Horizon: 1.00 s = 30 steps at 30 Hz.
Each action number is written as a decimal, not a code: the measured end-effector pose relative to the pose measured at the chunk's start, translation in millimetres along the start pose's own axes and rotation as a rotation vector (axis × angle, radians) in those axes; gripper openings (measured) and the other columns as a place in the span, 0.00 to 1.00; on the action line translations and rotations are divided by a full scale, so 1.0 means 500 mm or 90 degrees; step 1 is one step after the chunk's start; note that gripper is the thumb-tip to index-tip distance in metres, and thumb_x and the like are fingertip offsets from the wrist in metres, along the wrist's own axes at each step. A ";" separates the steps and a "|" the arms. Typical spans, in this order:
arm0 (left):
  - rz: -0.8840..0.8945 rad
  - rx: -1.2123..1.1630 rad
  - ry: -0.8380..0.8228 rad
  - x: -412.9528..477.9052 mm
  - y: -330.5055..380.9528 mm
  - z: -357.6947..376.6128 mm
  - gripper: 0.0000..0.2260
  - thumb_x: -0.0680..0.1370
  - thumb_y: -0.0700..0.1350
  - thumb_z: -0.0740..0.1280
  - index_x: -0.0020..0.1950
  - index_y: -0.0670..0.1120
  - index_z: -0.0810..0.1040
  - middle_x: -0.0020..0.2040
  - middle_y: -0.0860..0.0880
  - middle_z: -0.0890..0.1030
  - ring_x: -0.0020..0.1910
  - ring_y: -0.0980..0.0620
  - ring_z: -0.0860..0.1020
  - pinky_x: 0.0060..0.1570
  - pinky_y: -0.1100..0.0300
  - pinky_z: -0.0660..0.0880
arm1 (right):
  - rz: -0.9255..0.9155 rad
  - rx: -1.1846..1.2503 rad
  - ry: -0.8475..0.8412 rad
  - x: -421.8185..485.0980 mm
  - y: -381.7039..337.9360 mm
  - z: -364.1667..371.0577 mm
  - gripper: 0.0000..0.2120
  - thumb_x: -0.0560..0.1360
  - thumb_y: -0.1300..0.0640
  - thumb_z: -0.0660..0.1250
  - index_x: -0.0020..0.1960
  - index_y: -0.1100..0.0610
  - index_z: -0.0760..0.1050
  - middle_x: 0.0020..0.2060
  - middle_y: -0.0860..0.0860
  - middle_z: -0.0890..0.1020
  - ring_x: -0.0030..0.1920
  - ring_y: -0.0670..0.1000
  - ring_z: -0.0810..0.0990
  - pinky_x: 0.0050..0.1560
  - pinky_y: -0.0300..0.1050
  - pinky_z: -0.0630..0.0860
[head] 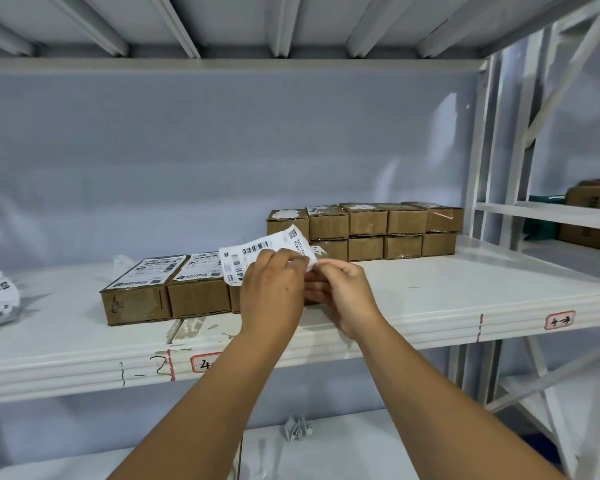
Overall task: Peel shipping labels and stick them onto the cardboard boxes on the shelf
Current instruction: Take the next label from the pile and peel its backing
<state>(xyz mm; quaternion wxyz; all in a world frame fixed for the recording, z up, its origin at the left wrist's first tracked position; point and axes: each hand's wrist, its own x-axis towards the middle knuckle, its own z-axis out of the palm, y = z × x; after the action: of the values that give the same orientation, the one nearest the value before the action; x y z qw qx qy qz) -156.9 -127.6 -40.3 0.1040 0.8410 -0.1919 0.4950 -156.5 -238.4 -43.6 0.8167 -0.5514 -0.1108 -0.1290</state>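
Label (253,252): thin, limp, sticky, I judged (it curled); best taken by a corner.
Left hand (272,289): pinched it.
Right hand (343,292): pinched its edge.

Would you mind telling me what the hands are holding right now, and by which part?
The left hand and right hand pinch a shipping label at its right end.

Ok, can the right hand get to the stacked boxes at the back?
Probably, path-wise: nothing stands on the shelf between the right hand and the stacked boxes. But its fingers are busy pinching the label with the left hand.
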 end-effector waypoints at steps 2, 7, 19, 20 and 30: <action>-0.019 -0.045 0.013 -0.001 -0.001 0.005 0.04 0.67 0.38 0.73 0.38 0.46 0.82 0.36 0.49 0.81 0.36 0.44 0.77 0.32 0.58 0.74 | -0.004 -0.019 -0.026 -0.001 0.002 -0.001 0.12 0.76 0.69 0.58 0.39 0.65 0.78 0.28 0.54 0.80 0.27 0.48 0.78 0.31 0.38 0.77; -0.082 -0.115 0.007 0.000 0.006 -0.004 0.05 0.74 0.42 0.67 0.40 0.45 0.82 0.38 0.47 0.82 0.40 0.43 0.76 0.38 0.55 0.72 | -0.005 -0.039 -0.081 -0.005 0.002 -0.001 0.12 0.76 0.70 0.58 0.38 0.65 0.76 0.24 0.51 0.77 0.24 0.45 0.73 0.33 0.39 0.74; -0.131 -0.043 -0.072 0.003 -0.002 -0.031 0.09 0.79 0.49 0.63 0.51 0.50 0.82 0.48 0.51 0.82 0.51 0.46 0.73 0.47 0.55 0.68 | -0.036 -0.183 -0.119 -0.019 -0.006 0.003 0.14 0.77 0.69 0.59 0.39 0.60 0.79 0.26 0.46 0.80 0.27 0.42 0.77 0.35 0.37 0.74; -0.150 -0.052 -0.076 0.004 -0.001 -0.033 0.10 0.79 0.50 0.62 0.53 0.51 0.81 0.50 0.52 0.82 0.53 0.47 0.72 0.48 0.55 0.68 | -0.035 -0.195 -0.115 -0.021 -0.005 0.004 0.14 0.77 0.68 0.60 0.39 0.59 0.80 0.27 0.46 0.80 0.28 0.43 0.78 0.37 0.39 0.74; -0.316 -0.175 -0.123 0.014 0.005 -0.044 0.07 0.75 0.47 0.63 0.44 0.52 0.81 0.45 0.53 0.82 0.50 0.48 0.77 0.45 0.56 0.73 | -0.058 -0.246 -0.106 -0.017 0.003 0.005 0.13 0.74 0.70 0.60 0.38 0.61 0.80 0.29 0.54 0.78 0.29 0.44 0.77 0.36 0.37 0.76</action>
<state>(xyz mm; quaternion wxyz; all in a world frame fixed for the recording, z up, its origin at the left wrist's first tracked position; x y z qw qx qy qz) -172.5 -123.0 -23.6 0.3160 0.8835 -0.0548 0.3415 -164.1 -234.8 -46.8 0.6772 -0.7009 -0.1758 -0.1389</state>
